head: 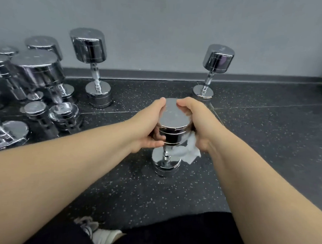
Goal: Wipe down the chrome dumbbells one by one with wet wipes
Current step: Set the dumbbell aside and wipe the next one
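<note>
Item: dumbbell (172,120), chrome, mirror-bright. Two short round heads with flat end faces and fine grooves around the sides, joined by a narrow ridged handle. It stands upright on one head at the middle of the floor, just in front of the person.

Left hand (148,128): wraps the left side of the upper head, thumb at the rim of the top face, fingers curled under the lower edge.

Right hand (197,123): wraps the right side of the same head, thumb tip on the top rim. It presses a wet wipe (187,152) against the chrome. The two hands face each other across the head, their thumbs near but apart.

Wet wipe: white, thin, crumpled. Its loose end hangs below the palm, beside the handle.

Tall dumbbell (89,45): chrome, upright near the wall, left of centre.

Small dumbbell (218,58): chrome, upright near the wall, right of centre, well apart from the tall one.

Cluster of dumbbells (37,68): chrome, various sizes, crowded together at far left, some upright and some tilted; the exact count cannot be told.

Floor (266,135): dark rubber, matte, flecked with pale specks, with thin seams between the tiles.

Wall (160,29): plain grey, smooth, with a darker skirting strip (140,74) at its foot.

Bottom edge: black trousers (170,233), a pale sock and a light shoe (88,224).
</note>
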`<state>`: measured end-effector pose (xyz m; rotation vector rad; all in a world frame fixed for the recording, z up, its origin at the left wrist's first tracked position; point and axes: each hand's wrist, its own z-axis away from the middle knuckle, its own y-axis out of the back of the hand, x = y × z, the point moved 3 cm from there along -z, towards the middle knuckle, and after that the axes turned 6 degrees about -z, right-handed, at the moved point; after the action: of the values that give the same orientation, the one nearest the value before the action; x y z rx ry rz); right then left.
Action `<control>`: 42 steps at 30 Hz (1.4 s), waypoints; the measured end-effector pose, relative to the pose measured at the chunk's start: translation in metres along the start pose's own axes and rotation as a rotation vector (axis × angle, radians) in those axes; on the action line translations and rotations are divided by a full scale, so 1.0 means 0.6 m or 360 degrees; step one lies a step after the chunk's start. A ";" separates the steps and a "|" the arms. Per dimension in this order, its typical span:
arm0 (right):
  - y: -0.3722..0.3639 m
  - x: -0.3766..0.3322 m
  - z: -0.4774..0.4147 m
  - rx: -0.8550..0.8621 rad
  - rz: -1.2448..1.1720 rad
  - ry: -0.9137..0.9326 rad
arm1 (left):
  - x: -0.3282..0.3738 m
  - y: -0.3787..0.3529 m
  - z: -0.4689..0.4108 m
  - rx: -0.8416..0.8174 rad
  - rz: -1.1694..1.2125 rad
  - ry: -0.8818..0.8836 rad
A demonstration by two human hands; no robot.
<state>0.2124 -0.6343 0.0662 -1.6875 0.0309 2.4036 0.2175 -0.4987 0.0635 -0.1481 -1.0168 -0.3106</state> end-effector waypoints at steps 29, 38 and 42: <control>-0.068 -0.027 0.097 0.0503 0.1182 0.0846 | -0.024 0.066 0.077 0.0254 -0.0156 -0.0427; -0.078 -0.035 0.113 0.0213 0.0468 0.0819 | 0.010 0.062 0.091 0.0439 -0.0465 -0.1053; -0.071 -0.034 0.095 0.0165 0.0115 0.0688 | 0.016 0.061 0.077 0.0630 -0.0580 -0.1187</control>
<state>0.1737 -0.5882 0.1092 -2.1492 0.2795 1.9959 0.1965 -0.4538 0.0962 0.3101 -1.8299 -0.3871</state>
